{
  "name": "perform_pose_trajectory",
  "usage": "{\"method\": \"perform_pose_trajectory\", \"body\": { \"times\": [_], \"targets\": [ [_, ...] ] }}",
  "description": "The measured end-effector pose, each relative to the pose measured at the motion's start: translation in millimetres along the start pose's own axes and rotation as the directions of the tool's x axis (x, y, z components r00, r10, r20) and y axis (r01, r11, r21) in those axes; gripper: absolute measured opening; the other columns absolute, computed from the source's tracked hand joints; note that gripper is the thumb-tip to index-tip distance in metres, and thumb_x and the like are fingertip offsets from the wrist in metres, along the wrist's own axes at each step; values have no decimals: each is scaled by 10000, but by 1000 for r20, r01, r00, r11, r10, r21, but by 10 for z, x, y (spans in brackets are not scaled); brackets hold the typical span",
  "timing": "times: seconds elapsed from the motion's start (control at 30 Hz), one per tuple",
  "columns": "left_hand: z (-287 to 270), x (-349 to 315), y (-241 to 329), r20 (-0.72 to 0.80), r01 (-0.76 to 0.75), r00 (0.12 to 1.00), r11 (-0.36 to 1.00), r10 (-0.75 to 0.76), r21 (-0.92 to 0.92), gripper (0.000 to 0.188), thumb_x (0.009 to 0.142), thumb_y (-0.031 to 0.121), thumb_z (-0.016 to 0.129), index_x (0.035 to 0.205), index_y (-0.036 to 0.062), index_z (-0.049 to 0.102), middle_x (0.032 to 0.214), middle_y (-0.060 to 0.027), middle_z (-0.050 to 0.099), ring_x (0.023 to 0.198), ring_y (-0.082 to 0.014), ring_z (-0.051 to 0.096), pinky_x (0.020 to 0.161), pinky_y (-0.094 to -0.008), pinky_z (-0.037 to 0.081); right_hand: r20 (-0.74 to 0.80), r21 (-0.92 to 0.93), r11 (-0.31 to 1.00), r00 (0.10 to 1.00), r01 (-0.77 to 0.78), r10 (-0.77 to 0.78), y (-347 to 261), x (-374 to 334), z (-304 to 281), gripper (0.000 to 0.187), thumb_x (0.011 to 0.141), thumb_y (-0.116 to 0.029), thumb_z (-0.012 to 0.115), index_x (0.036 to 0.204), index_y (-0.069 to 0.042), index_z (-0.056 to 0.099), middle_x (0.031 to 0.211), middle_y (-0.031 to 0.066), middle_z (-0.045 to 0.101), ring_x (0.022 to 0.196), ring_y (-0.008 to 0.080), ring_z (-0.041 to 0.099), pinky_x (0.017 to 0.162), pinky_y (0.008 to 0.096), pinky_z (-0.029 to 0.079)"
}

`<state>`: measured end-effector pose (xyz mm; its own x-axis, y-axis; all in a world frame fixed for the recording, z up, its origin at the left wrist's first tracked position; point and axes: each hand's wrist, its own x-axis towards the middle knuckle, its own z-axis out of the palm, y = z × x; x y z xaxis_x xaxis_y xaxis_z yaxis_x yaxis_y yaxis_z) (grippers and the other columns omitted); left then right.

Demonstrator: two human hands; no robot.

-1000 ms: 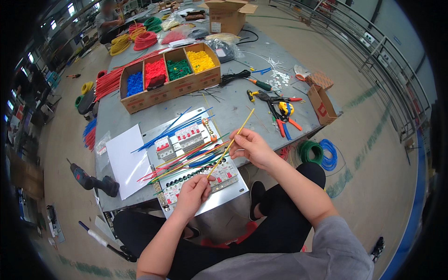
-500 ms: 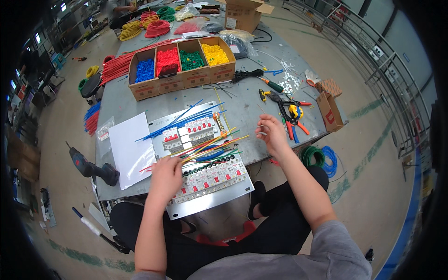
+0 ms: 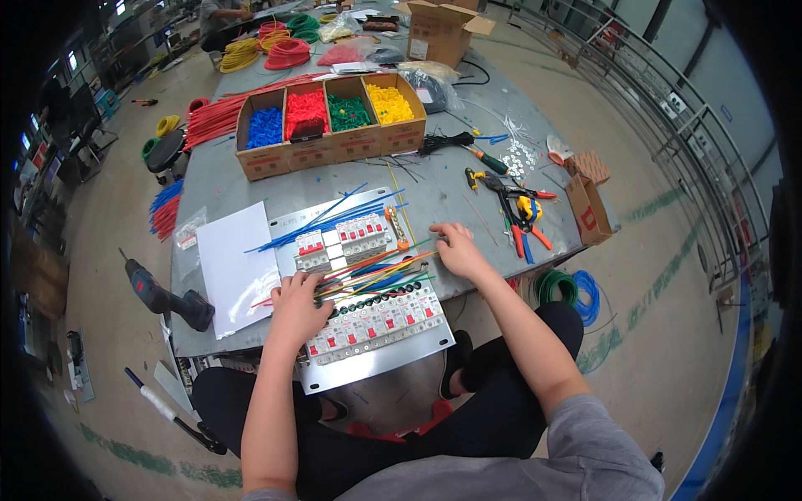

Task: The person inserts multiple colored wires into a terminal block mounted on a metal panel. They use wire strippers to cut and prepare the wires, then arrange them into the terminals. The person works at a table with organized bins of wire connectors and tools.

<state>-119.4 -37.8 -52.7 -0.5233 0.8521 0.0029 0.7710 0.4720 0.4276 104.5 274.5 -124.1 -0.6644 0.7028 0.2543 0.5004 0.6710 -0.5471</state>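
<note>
A metal mounting plate (image 3: 393,365) lies tilted over the near table edge, carrying a row of circuit breakers (image 3: 368,331) with red switches. Behind it is a second plate (image 3: 286,225) with smaller breakers (image 3: 361,235), a brass terminal strip (image 3: 398,225) and blue wires (image 3: 322,224) laid across. Loose red, yellow and green wires (image 3: 376,271) lie between the two breaker rows. My left hand (image 3: 298,311) rests over their left ends, fingers apart. My right hand (image 3: 459,252) is at their right ends, fingers bent together around the tips; its exact grip is partly hidden. Blue-handled pliers (image 3: 372,269) lie partly under the wires.
Cardboard bins (image 3: 334,150) of coloured wire caps stand behind the plates. Right lie wire strippers (image 3: 505,200), a tape measure (image 3: 528,209) and a screwdriver (image 3: 489,161). White paper (image 3: 238,271) and a cordless drill (image 3: 167,296) are on the left. A small open box (image 3: 589,209) stands at the right edge.
My right hand has come left and down from above the table to the wires' right ends, its fingers closing. My left hand has stayed near the left ends, its fingers spreading somewhat.
</note>
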Motion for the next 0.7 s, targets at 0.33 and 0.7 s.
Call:
{"method": "perform_pose_trajectory", "body": {
  "times": [0.33, 0.7],
  "targets": [
    [65, 89, 89, 25, 6, 1000, 998, -8, 70, 427, 857, 326, 746, 1183, 55, 686, 1179, -118, 657, 1163, -319, 558, 1045, -460, 349, 306, -80, 941, 890, -329, 337, -448, 533, -26, 319, 872, -360, 763, 1009, -72, 753, 950, 139, 773, 908, 299, 742, 821, 437, 578],
    [94, 76, 13, 59, 47, 997, 998, -50, 46, 438, 900, 358, 713, 1206, 48, 672, 1212, -124, 661, 1186, -319, 556, 1070, -466, 339, 216, -345, 881, 885, -325, 412, -449, 818, 145, 334, 840, -293, 771, 1063, -44, 764, 1072, 184, 765, 1020, 388, 732, 880, 484, 596]
  ]
}}
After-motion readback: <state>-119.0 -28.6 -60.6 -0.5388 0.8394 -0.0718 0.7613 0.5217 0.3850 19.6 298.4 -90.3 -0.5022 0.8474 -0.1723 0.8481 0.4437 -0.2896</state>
